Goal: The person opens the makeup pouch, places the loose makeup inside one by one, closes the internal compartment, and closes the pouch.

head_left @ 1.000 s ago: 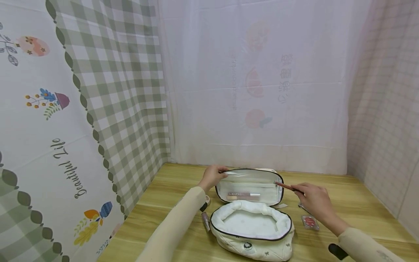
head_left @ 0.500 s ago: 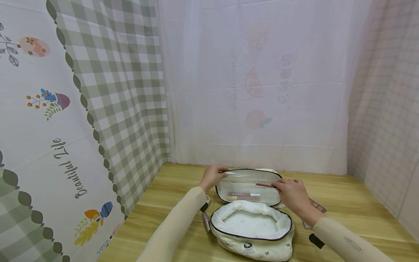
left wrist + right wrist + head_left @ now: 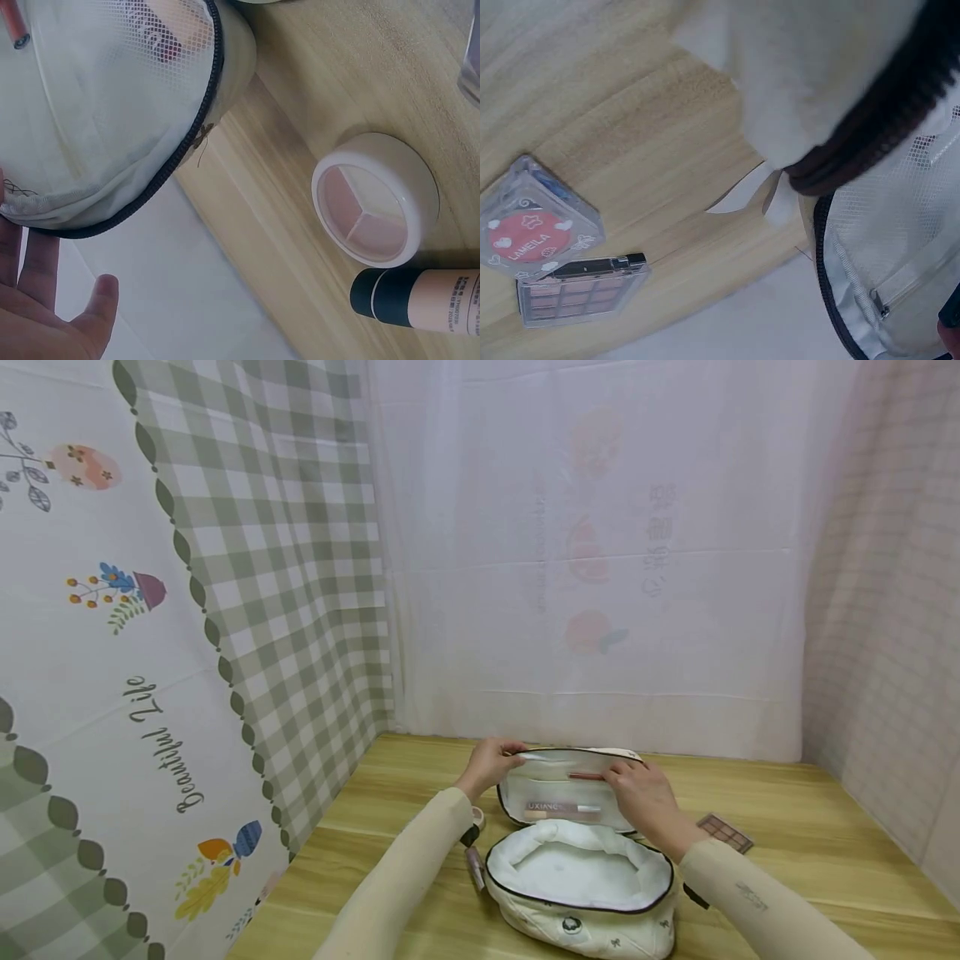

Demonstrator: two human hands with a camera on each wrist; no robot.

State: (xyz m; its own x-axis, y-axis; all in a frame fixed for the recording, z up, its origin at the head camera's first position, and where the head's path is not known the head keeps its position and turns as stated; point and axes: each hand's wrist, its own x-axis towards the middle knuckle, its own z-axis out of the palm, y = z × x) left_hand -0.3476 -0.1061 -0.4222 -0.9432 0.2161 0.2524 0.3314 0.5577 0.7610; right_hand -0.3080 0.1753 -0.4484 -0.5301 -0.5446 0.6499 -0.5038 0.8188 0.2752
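Note:
A cream cosmetic bag with black zip edging stands open, white padding lining its body. My left hand grips the upper left edge of its raised lid; the thumb shows apart from the rim in the left wrist view. A slim reddish-brown cosmetic pencil is pinched in my right hand. It lies crosswise at the top opening of the lid's mesh pocket, its far end pointing left. Inside that pocket rests a lip gloss tube. The pencil's near end is mostly hidden by my fingers.
Left of the bag are a round three-section makeup pot, a pinkish tube with a dark cap and another small tube. A clear LAMEILA case and an eyeshadow palette lie right on the wooden table.
My right hand has moved left with the pencil, from beside the lid to across the mesh pocket's top. The left hand keeps its hold on the lid.

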